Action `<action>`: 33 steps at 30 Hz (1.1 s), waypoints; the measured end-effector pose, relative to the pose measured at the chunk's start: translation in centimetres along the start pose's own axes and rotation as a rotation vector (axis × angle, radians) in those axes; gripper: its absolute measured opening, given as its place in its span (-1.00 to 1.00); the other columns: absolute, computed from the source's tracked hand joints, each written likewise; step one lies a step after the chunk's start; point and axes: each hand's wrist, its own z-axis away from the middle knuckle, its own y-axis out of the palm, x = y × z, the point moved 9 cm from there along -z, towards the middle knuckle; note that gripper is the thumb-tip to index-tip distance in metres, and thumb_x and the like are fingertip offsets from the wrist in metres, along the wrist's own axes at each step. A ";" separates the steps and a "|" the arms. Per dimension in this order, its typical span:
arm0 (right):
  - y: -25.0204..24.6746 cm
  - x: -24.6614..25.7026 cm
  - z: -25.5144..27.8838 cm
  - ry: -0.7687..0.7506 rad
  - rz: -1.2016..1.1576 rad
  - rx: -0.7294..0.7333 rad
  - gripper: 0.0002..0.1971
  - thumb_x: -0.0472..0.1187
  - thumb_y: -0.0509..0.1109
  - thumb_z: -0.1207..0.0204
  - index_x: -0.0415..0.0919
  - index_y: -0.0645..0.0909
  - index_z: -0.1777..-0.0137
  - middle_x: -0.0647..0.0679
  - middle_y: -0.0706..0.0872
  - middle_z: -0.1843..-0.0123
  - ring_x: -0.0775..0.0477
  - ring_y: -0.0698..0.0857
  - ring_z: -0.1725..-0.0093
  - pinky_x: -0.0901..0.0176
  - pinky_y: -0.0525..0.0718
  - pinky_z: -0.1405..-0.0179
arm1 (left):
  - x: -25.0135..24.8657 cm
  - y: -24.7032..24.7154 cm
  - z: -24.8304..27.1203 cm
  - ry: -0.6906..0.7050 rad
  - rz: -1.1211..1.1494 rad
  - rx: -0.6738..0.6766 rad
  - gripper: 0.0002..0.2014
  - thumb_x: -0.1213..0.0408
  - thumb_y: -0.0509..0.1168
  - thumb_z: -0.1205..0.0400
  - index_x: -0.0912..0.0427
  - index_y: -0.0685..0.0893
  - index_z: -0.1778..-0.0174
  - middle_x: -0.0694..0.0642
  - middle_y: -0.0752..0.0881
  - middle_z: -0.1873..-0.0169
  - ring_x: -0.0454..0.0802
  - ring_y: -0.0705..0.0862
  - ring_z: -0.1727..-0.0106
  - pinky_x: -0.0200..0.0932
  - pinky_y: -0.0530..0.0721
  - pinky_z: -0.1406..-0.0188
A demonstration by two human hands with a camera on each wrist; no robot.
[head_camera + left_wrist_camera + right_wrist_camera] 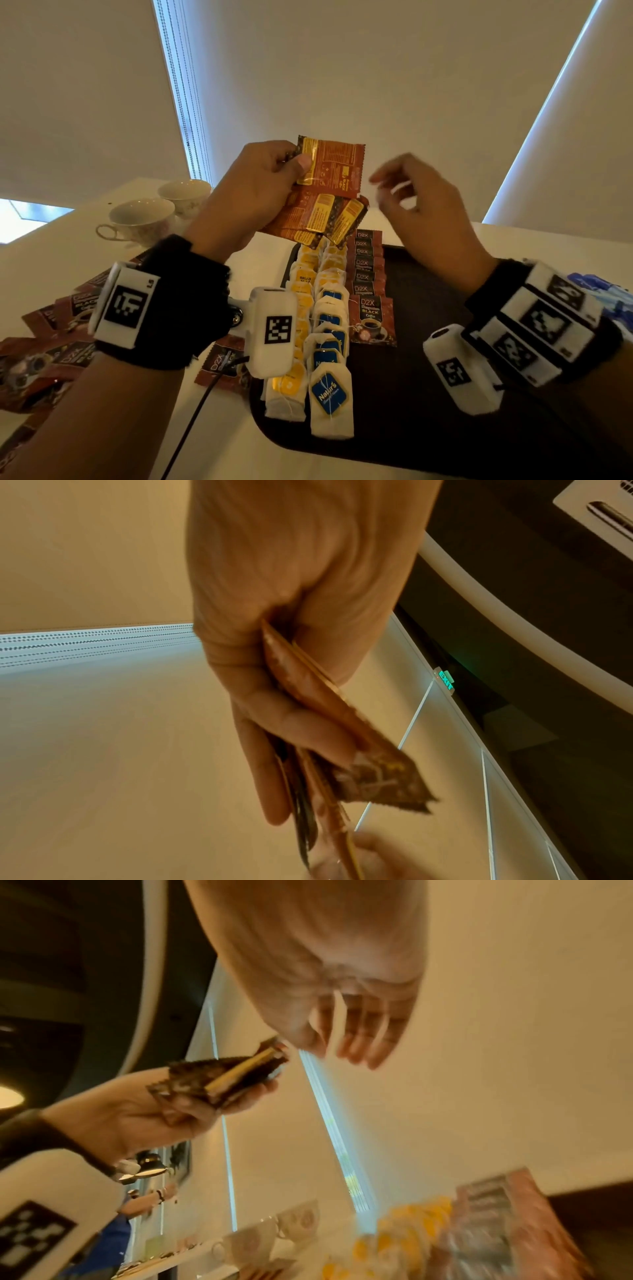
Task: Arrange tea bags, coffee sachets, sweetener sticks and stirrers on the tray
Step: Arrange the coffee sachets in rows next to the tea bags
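Coffee sachets (pixel 325 192) fanned in your left hand's (pixel 253 192) grip above the tray (pixel 428 394), your right hand (pixel 421 205) loose-fingered and empty beside them.

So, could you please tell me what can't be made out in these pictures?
- Head view: the left wrist camera covers part of the yellow tea bag row.
- Head view: the blue items are cut off by the right edge.
- Right wrist view: the tray's sachet row is blurred.
- How many coffee sachets the left hand grips is unclear; they overlap.

It looks like an office or hotel refreshment area. A green exit sign (pixel 445 679) glows at right in the left wrist view. Roller blinds (pixel 85 96) cover windows behind a pale counter (pixel 68 236) with floral teacups (pixel 142 219).
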 end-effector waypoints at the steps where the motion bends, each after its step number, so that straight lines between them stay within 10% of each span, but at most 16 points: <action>1: -0.8 1.4 0.0 -0.084 -0.040 -0.056 -0.74 -0.39 0.25 -0.51 -0.09 0.54 -0.12 0.00 0.60 -0.08 0.15 0.60 0.05 0.55 0.48 0.25 | 0.0 0.2 0.1 -0.002 -0.011 0.017 -0.76 0.15 0.12 -0.75 0.19 0.64 -0.09 0.07 0.75 0.23 -0.08 0.77 0.31 -0.11 0.79 0.32; 7: 0.2 3.9 -0.5 -0.363 0.234 0.098 -0.57 -0.41 0.32 -0.47 -0.02 0.61 -0.28 -0.10 0.40 -0.48 -0.11 0.50 -0.29 0.09 0.61 -0.07 | -0.1 0.7 0.3 -0.028 -0.007 0.069 -0.77 0.14 0.15 -0.73 0.18 0.64 -0.11 0.09 0.76 0.21 -0.11 0.77 0.36 -0.25 0.76 0.41; 12: -0.6 4.1 -0.7 -0.442 0.319 0.024 -0.72 -0.11 0.29 -0.54 -0.04 0.70 -0.19 -0.06 0.65 -0.29 -0.20 0.54 -0.25 0.05 0.54 -0.03 | 0.0 1.2 0.6 -0.067 0.071 0.127 -0.80 0.12 0.21 -0.69 0.14 0.65 -0.05 0.04 0.78 0.28 -0.14 0.78 0.41 -0.32 0.70 0.52; 21: -3.6 3.1 -0.8 -0.340 0.138 -0.121 -0.78 -0.21 0.36 -0.51 -0.15 0.72 -0.12 0.07 0.69 -0.14 -0.04 0.63 -0.22 -0.06 0.62 -0.21 | -0.2 2.1 0.7 -0.072 0.216 0.181 -0.87 0.22 0.29 -0.63 0.18 0.66 0.00 0.05 0.80 0.31 -0.10 0.78 0.35 -0.28 0.75 0.39; 25: -6.1 0.7 -0.8 -0.081 0.057 -0.228 -0.85 -0.19 0.37 -0.55 -0.10 0.68 -0.09 0.09 0.68 -0.02 -0.01 0.65 -0.09 0.06 0.66 -0.09 | 0.4 1.0 0.3 -0.081 0.161 0.105 -0.89 0.25 0.27 -0.66 0.20 0.65 -0.01 0.03 0.79 0.35 -0.15 0.76 0.43 -0.30 0.71 0.47; 33: 0.7 -5.4 3.8 0.729 -0.513 0.331 -0.62 -0.51 0.35 -0.46 -0.20 0.48 -0.23 -0.25 0.71 -0.05 -0.09 0.81 0.19 0.17 0.78 0.39 | 0.6 0.8 0.2 -0.082 0.078 0.089 -0.86 0.26 0.27 -0.67 0.22 0.63 -0.07 0.07 0.77 0.30 -0.17 0.75 0.48 -0.34 0.67 0.57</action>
